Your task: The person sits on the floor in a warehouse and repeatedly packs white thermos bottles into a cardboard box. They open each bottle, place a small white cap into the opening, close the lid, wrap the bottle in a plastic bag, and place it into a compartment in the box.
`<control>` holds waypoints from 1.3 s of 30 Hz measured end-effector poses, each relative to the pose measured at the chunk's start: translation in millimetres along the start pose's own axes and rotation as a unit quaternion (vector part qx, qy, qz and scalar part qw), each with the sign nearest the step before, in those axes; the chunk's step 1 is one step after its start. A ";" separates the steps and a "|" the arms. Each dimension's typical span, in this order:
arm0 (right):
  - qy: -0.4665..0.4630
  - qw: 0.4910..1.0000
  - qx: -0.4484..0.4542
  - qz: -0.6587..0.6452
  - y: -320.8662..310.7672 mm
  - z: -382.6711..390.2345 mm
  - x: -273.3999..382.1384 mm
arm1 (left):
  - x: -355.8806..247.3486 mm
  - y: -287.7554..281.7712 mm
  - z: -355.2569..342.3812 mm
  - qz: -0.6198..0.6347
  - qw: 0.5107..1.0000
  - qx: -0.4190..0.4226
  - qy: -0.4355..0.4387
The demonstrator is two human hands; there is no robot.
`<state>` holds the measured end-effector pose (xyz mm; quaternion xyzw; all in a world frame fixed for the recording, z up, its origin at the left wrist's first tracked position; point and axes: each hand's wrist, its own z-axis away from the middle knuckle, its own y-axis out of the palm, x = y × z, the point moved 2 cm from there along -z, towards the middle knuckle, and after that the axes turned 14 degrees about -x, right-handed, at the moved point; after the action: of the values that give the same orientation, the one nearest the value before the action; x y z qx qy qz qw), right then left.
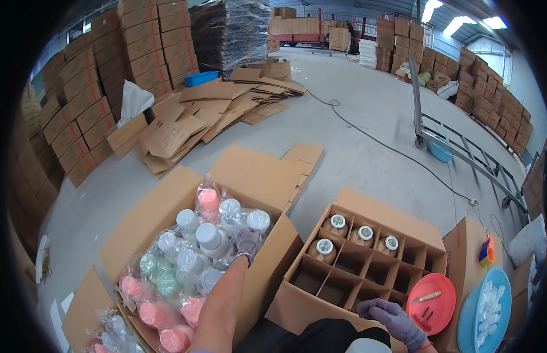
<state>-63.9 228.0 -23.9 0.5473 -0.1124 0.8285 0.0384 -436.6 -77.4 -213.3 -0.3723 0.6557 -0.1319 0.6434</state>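
My left hand (248, 242), in a purple-grey glove, reaches into the open carton (244, 167) on the left. Its fingers close round a white-capped plastic bottle (259, 221) at that carton's right side. Around it lie bagged bottles with white, pink and green caps, such as a pink-capped bottle (208, 200). My right hand (393, 322), gloved alike, hangs open at the near edge of the divided carton (306, 303), beside a red basin (445, 307). Several bottles with white-rimmed tops, one being a bottle (325, 247), stand in the divided carton's cells.
A knife (428, 296) lies in the red basin. Small white pieces fill a blue basin (502, 276) at the right. Flattened cardboard (176, 130) covers the floor ahead on the left. A cable (379, 134) crosses the floor toward a metal trolley (462, 150). Stacked cartons (147, 47) stand behind.
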 end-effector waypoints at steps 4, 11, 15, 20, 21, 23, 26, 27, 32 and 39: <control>0.011 1.000 0.010 0.026 -6.1 -22.8 -6.8 | -54.2 -52.2 8.7 0.359 0.932 -0.019 -0.041; -0.194 0.980 0.036 0.034 98.5 -109.2 65.2 | -137.9 -125.3 123.7 0.488 0.851 0.189 0.042; -0.260 0.958 0.119 0.040 125.3 -157.4 54.6 | -156.1 -148.6 162.0 0.392 0.862 0.235 0.219; -0.187 0.970 0.012 -0.154 93.2 -142.7 43.2 | -159.7 -192.0 171.1 0.385 0.813 0.213 0.382; -0.160 0.957 -0.007 -0.243 85.5 -128.1 54.4 | -146.1 -191.9 160.2 0.323 0.849 0.110 0.403; -0.306 0.942 -0.073 -0.114 63.6 -125.6 26.5 | -118.9 -176.5 140.8 0.193 0.882 -0.091 0.421; -0.473 0.853 -0.082 0.206 33.1 -147.1 -14.1 | -94.3 -145.2 99.2 0.035 0.907 -0.069 0.415; -0.408 0.910 -0.068 0.020 45.1 -130.6 21.8 | -79.6 -135.8 76.0 0.041 0.912 -0.055 0.403; -0.202 0.855 -0.009 -0.478 47.1 -77.4 60.9 | -42.7 -106.5 34.9 -0.105 0.945 0.265 0.157; -0.198 0.839 -0.097 -0.498 -23.2 -78.3 48.4 | -112.6 -59.8 224.5 0.334 0.829 0.372 0.251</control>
<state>-149.1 265.5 -5.7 0.6752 0.0905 0.5569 0.4751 -217.9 24.2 -121.1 0.1830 0.7803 -0.2320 0.5512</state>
